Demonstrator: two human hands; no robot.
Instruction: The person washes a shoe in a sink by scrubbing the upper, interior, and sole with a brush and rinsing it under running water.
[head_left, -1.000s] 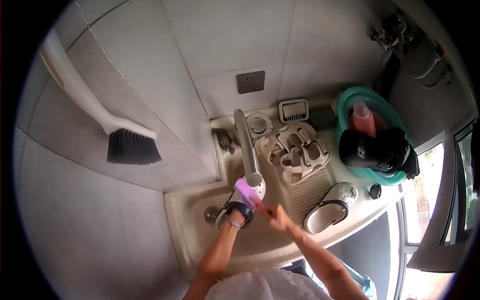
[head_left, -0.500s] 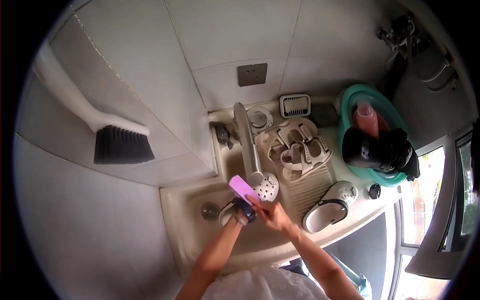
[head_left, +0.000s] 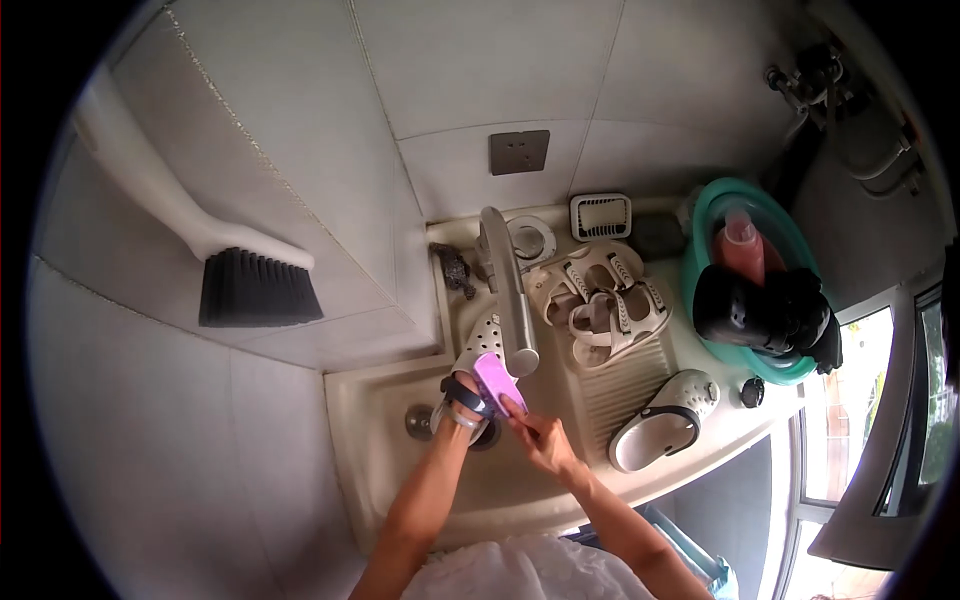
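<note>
A white clog (head_left: pixel 484 340) with round holes and a dark strap is held over the sink (head_left: pixel 375 470), its toe beside the faucet. My left hand (head_left: pixel 463 404) reaches into the clog's opening and holds it; the fingers are hidden inside. Closed around one end of a pink-purple scrubbing brush (head_left: pixel 499 384), my right hand (head_left: pixel 538 438) keeps it against the clog's side. The brush's bristles do not show. The matching clog (head_left: pixel 692 402) lies on the ribbed washboard side to the right.
A metal faucet (head_left: pixel 511 300) reaches over the basin. Pale sandals (head_left: pixel 640 310) lie behind the washboard (head_left: pixel 642 370). At the right, a green basin (head_left: pixel 698 222) holds a pink bottle (head_left: pixel 740 240) and black items (head_left: pixel 755 305). A large white-handled brush (head_left: pixel 260 285) appears at the left wall.
The clog has moved left and turned, so its toe now points up, left of the faucet spout. My right hand has lowered slightly, with the brush now on the clog's side.
</note>
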